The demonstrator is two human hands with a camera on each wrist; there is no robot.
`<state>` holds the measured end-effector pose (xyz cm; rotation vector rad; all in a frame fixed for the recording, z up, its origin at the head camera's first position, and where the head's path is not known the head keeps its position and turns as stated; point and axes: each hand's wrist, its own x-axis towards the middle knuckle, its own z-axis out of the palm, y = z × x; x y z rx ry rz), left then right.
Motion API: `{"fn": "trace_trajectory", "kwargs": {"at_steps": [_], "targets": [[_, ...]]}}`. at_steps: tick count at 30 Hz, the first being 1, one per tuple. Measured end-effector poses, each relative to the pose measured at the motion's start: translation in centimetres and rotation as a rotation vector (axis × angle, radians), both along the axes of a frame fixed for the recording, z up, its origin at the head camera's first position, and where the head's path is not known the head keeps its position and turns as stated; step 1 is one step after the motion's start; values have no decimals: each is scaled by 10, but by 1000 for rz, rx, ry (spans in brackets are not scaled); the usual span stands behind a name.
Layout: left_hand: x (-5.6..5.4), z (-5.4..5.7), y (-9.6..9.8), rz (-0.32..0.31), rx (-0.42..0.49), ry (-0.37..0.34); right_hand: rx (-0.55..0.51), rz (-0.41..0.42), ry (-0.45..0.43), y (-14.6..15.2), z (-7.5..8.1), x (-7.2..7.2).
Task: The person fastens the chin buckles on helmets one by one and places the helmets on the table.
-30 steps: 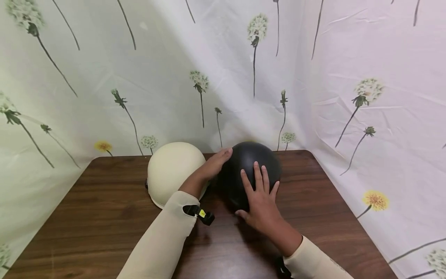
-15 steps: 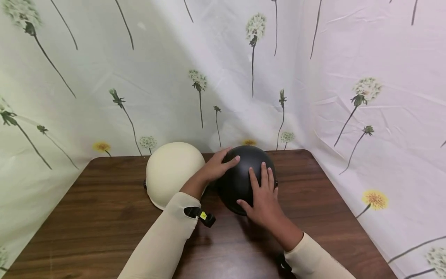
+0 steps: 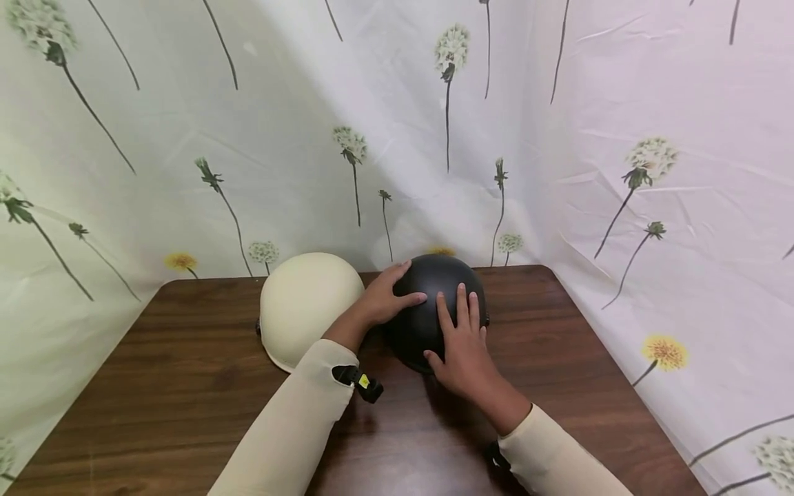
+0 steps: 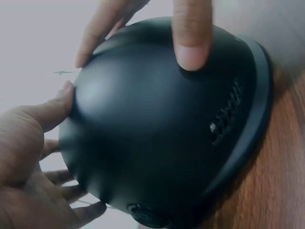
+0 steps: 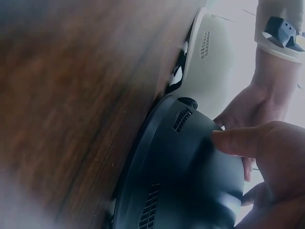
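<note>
A black helmet (image 3: 424,320) sits dome up on the wooden table, close beside a cream helmet (image 3: 304,310). My left hand (image 3: 380,297) rests on the black helmet's left side, thumb laid over the dome and fingers reaching round the far side. In the left wrist view, that hand's spread fingertips touch the black shell. My right hand (image 3: 462,355) rests on the dome's near right, fingers straight and splayed, thumb low toward the front rim. Vent slots (image 5: 150,207) and a round side knob (image 4: 145,214) show on the black helmet. The far fingertips of the left hand are hidden.
The brown table (image 3: 205,386) has its back edge close behind both helmets. A white curtain (image 3: 279,138) printed with dandelions hangs behind and at both sides. My left forearm crosses in front of the cream helmet. Each wrist wears a small black camera (image 3: 366,386).
The black helmet has shifted left and turned, bringing a side knob into sight on its right. My left thumb now lies on its dome. The cream helmet stays put.
</note>
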<state>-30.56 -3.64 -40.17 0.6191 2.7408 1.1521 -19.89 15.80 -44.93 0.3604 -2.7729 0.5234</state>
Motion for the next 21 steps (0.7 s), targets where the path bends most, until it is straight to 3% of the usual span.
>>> {"fn": "trace_trajectory", "kwargs": {"at_steps": [5,21], "targets": [[-4,-4,-1,10,-22,-7,-17,13,-12,0,1,-5],[-12,-15,-3,-3,78,-19,-32,7,-32,-3,-2,-10]]}}
